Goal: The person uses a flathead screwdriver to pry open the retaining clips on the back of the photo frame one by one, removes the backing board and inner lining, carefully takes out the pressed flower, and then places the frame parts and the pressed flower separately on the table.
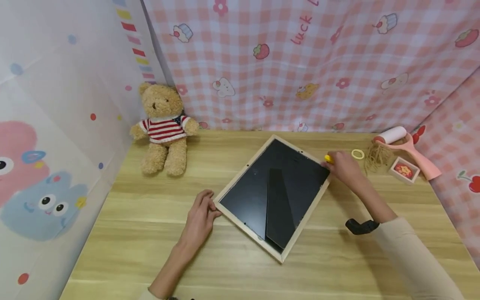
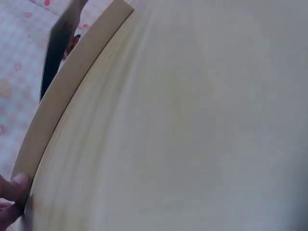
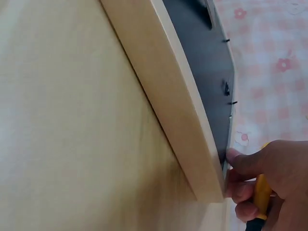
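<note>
Had the picture frame (image 1: pixel 258 196) lying back side up near the middle of the table (image 1: pixel 150 233), turned cornerwise, one corner toward the back edge and the opposite one toward the near edge, probably to offer a corner to each hand. Pinched its left corner between thumb and fingers of the left hand (image 1: pixel 200 216), likely to steady the frame against sliding on the wood-grained top. Curled the fingers of the right hand (image 1: pixel 345 168) round a yellow-handled tool (image 3: pixel 262 195), thumb touching the rim at the right corner; could not make out the tool's tip. Had the black backing (image 1: pixel 300 171) facing up, presumably for access to the small dark tabs (image 3: pixel 226 40) along the rim, and the support leg (image 1: pixel 279 208) aimed wide end toward the near corner. Had the frame just to the right of the left hand and touching it, just to the left of the right hand and touching its thumb, thus lying between both. Had a teddy bear (image 1: pixel 163 129) near the table's back left corner, well apart from the frame, and toward the back right corner a yellow ring (image 1: pixel 358 158), twine (image 1: pixel 376 156), a small box (image 1: pixel 403 179) and a pink-handled roller (image 1: pixel 410 146), seemingly placed aside to leave working room.
</note>
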A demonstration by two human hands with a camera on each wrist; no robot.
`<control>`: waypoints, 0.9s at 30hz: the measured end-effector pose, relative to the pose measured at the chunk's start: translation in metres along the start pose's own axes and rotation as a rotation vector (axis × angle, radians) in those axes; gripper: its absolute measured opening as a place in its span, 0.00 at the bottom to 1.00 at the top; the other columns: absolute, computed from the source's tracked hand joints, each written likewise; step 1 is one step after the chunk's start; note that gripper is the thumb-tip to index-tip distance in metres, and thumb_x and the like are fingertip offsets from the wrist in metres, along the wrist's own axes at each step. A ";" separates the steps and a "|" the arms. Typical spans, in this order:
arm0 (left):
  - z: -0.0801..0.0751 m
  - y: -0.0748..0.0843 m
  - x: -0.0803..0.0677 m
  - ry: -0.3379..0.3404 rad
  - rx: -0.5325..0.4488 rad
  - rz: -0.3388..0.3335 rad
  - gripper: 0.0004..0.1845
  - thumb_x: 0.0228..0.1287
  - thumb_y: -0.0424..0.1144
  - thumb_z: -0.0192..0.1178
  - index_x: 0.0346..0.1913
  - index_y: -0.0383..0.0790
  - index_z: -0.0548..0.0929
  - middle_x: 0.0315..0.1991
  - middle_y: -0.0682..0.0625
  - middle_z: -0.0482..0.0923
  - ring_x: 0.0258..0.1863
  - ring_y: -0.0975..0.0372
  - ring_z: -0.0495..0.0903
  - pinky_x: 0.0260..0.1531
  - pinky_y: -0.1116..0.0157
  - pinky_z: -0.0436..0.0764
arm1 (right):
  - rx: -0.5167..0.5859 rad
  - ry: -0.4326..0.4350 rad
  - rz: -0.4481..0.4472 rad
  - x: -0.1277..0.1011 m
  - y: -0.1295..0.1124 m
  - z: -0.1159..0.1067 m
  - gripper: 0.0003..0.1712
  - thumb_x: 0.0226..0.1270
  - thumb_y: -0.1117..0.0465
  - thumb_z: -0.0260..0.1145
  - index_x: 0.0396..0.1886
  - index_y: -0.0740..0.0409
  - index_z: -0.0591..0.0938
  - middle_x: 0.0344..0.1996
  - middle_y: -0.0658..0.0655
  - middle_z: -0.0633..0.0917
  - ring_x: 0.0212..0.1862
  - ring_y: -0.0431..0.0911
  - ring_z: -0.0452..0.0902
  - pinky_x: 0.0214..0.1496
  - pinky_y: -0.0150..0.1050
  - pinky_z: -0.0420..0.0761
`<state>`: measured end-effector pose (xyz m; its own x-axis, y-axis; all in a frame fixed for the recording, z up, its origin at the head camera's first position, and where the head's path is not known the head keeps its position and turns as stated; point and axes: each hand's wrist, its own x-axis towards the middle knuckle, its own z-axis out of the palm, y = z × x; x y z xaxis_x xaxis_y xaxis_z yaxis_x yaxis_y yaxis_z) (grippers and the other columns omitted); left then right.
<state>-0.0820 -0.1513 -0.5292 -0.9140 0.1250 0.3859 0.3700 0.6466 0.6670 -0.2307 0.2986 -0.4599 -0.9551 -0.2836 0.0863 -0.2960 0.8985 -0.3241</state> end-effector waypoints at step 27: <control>0.018 0.000 0.034 -0.418 -0.136 -0.070 0.54 0.80 0.51 0.65 0.90 0.33 0.43 0.91 0.35 0.37 0.90 0.41 0.38 0.86 0.36 0.50 | 0.139 0.021 0.327 -0.133 0.000 0.031 0.25 0.79 0.49 0.73 0.25 0.53 0.72 0.20 0.50 0.69 0.25 0.45 0.65 0.26 0.39 0.63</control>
<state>-0.1163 -0.1330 -0.5272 -0.9159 0.3961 0.0645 0.2979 0.5631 0.7708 -0.1034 0.3256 -0.5004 -0.9995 0.0203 -0.0243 0.0293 0.8861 -0.4627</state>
